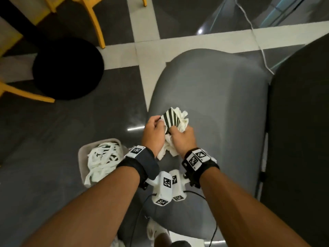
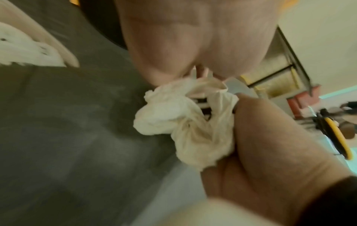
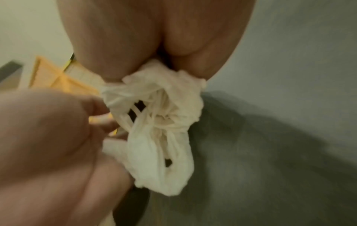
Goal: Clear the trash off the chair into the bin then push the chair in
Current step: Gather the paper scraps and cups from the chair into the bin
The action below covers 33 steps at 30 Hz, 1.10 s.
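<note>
Both hands hold one bundle of crumpled white tissue and black-and-white striped paper [image 1: 173, 120] above the left front edge of the grey chair seat [image 1: 222, 97]. My left hand [image 1: 154, 129] pinches the striped paper's left side. My right hand [image 1: 181, 138] grips the tissue wad, which hangs below the fists. The left wrist view shows the tissue [image 2: 183, 122] bunched between both hands, and in the right wrist view the tissue [image 3: 160, 122] droops from my right fist. A beige bin [image 1: 83, 161] stands on the floor left of my left wrist, with similar white and striped trash inside.
A black round table base [image 1: 67, 68] and yellow chair legs [image 1: 96, 20] stand at the upper left. A dark chair or cushion [image 1: 302, 122] sits right of the grey seat. A white cable [image 1: 256, 38] crosses the floor at the upper right. Grey tiled floor surrounds the bin.
</note>
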Tool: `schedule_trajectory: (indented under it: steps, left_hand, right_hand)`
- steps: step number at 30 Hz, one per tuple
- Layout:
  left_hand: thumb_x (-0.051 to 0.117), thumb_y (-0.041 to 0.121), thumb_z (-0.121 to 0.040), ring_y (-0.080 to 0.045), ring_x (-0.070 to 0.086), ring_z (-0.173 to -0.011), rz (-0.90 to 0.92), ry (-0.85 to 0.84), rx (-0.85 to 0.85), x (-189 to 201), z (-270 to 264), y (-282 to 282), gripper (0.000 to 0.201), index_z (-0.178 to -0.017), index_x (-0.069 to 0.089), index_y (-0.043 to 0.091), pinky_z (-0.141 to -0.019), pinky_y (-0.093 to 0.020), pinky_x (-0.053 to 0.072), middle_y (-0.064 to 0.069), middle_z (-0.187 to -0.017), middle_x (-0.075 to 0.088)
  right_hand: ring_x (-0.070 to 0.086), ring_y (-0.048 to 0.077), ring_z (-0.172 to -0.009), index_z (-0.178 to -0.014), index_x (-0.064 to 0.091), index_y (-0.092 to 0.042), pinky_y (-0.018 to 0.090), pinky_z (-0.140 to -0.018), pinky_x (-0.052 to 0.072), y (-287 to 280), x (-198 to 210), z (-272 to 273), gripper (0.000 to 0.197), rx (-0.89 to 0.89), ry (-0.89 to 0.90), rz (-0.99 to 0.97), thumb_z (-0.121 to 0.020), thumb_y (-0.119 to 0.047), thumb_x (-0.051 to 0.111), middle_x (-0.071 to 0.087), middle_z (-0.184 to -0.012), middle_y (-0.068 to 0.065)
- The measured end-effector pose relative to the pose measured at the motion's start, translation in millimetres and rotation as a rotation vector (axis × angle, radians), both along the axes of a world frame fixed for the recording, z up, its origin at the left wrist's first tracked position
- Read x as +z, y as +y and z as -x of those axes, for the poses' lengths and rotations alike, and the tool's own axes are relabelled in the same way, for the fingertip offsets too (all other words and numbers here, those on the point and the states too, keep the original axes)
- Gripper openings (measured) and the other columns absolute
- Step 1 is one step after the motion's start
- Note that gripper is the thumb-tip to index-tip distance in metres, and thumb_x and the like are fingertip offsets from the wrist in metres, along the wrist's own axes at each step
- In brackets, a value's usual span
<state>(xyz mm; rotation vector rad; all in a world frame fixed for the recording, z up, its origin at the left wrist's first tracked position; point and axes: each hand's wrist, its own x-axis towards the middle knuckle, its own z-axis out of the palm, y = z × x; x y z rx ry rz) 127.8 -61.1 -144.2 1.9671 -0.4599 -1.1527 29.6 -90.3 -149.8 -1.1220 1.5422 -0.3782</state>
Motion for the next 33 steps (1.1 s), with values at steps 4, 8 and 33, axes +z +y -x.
schedule_trajectory:
  steps: [4,8,33]
  left_hand:
    - [0.048,0.035,-0.086,-0.019,0.068,-0.104,-0.031,0.061,0.166,-7.0,-78.3,65.2,0.036,-0.115,0.066,0.026,-0.097,-0.044,0.055,0.001,-0.112,0.072]
    - [0.051,0.037,-0.085,-0.019,0.069,-0.105,-0.109,0.069,0.181,-37.6,-153.6,136.5,0.035,-0.114,0.069,0.03,-0.099,-0.048,0.054,0.003,-0.11,0.074]
    - [0.051,-0.013,-0.087,-0.031,0.046,-0.141,-0.113,-0.411,-0.514,-224.9,-245.2,287.1,0.069,-0.151,0.036,0.007,-0.109,-0.045,0.047,-0.003,-0.169,0.015]
  right_hand:
    - [0.073,0.016,-0.083,-0.098,0.072,-0.018,0.036,-0.08,0.06,55.2,-8.9,-79.5,0.02,0.159,-0.034,-0.024,-0.083,-0.014,0.059,0.076,-0.087,-0.003]
    - [0.07,0.014,-0.092,-0.113,0.065,-0.018,0.035,-0.087,0.058,102.6,-27.9,-148.9,0.032,0.398,-0.002,-0.033,-0.082,-0.015,0.058,0.073,-0.098,-0.004]
    - [0.039,0.041,-0.14,-0.151,0.027,-0.023,0.053,-0.11,0.04,184.3,-270.3,-245.9,0.078,1.26,0.772,-0.029,-0.086,-0.056,0.056,0.036,-0.157,0.013]
